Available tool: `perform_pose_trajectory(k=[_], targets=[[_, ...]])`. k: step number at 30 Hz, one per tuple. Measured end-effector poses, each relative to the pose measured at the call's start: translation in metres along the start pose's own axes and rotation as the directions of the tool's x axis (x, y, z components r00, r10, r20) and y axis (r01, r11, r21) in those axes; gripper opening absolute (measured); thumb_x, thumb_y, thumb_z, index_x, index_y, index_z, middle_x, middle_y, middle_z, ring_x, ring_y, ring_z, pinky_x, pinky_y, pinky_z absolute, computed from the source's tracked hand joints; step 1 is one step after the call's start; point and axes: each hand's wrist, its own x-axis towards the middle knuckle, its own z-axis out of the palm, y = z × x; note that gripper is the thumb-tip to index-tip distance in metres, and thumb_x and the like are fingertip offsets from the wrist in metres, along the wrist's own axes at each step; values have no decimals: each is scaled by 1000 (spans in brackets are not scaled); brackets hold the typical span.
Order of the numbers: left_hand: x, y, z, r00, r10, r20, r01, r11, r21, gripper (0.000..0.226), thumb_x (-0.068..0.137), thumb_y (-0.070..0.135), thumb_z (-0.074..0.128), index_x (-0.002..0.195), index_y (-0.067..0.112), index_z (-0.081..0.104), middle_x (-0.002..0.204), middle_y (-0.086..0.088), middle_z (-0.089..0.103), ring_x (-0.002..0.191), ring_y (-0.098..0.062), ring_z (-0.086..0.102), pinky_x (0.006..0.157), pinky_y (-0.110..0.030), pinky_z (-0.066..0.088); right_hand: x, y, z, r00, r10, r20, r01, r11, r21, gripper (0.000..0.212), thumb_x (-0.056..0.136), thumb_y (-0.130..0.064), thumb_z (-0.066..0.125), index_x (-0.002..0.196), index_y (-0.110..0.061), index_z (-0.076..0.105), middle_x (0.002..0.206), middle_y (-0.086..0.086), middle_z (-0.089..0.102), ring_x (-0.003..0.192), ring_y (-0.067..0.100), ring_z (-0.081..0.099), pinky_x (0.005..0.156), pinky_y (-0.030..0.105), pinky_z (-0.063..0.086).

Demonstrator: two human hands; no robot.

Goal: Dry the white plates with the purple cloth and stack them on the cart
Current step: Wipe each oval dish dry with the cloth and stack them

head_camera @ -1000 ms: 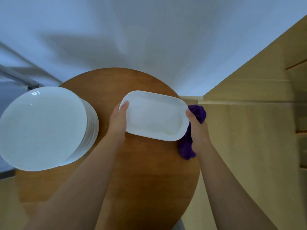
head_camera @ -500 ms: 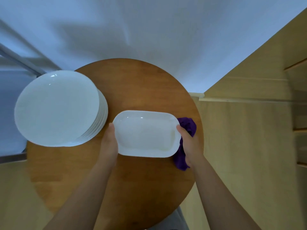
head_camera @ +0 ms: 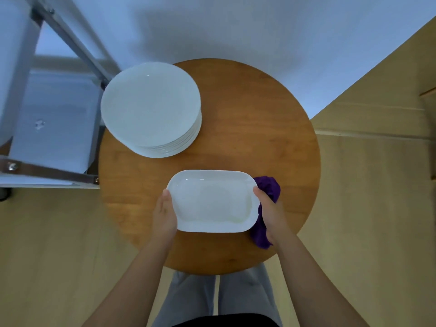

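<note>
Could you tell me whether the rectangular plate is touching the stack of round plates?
Apart. The head view shows bare wood between the rectangular plate and the stack of round plates.

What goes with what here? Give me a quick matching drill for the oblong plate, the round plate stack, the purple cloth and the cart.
Things:
1. oblong white plate
2. stack of round white plates
3. purple cloth
4. cart

Places:
A. bunched in the right hand, against the plate's right end
B. on the far left part of the round wooden table
C. held at both ends, left hand and right hand
D. left of the table, on the floor

Pairs: 1-C, 2-B, 3-A, 4-D
</note>
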Motion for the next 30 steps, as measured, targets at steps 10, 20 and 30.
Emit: perform_pose_trajectory(k=[10, 20, 30], targets=[[10, -16, -45, 961, 252, 112, -275, 848, 454, 44, 102, 33, 28, 126, 8, 55, 102, -11, 64, 90, -23, 56, 74, -32, 43, -28, 11, 8, 994, -41, -100, 40, 999, -13, 20, 85, -44, 63, 91, -25, 61, 93, 1, 67, 90, 22, 61, 85, 39, 48], [13, -6, -49, 927, 360, 103, -329, 653, 682, 29, 99, 23, 42, 111, 5, 62, 96, -6, 48, 81, -18, 48, 73, -30, 43, -57, 11, 19, 971, -198, -134, 181, 975, -131, 17, 89, -37, 60, 93, -21, 58, 87, 1, 63, 79, 14, 58, 60, 24, 41], [9, 15, -51, 942, 319, 110, -274, 533, 801, 31, 99, 29, 43, 103, 6, 63, 93, -6, 51, 78, -19, 52, 69, -30, 44, -59, 8, 25, 930, -338, -145, 282, 908, -309, 14, 90, -27, 61, 99, -17, 56, 83, 0, 59, 71, 7, 53, 48, 9, 37]])
